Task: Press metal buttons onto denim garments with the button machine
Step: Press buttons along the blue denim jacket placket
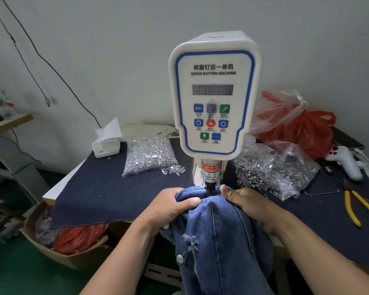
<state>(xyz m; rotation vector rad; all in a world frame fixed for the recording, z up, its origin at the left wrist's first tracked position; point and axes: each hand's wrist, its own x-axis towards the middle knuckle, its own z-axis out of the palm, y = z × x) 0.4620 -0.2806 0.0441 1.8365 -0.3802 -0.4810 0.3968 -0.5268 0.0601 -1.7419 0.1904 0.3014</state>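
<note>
A white servo button machine [214, 92] stands at the table's middle, its black press head [210, 184] down against the fabric. A blue denim garment [217, 241] hangs from under the head toward me, with two metal buttons [180, 258] on its left edge. My left hand [173, 206] grips the denim left of the press head, thumb on top. My right hand [246, 201] grips the fabric on the right side, thumb close to the head. The die under the cloth is hidden.
A clear bag of silver button caps [149, 155] lies left of the machine, a bag of dark rings [271, 173] right. Yellow-handled pliers [358, 206], a white controller [345, 161], red plastic bags [303, 128] and a tissue box [106, 143] surround them. A cardboard box [58, 248] sits on the floor.
</note>
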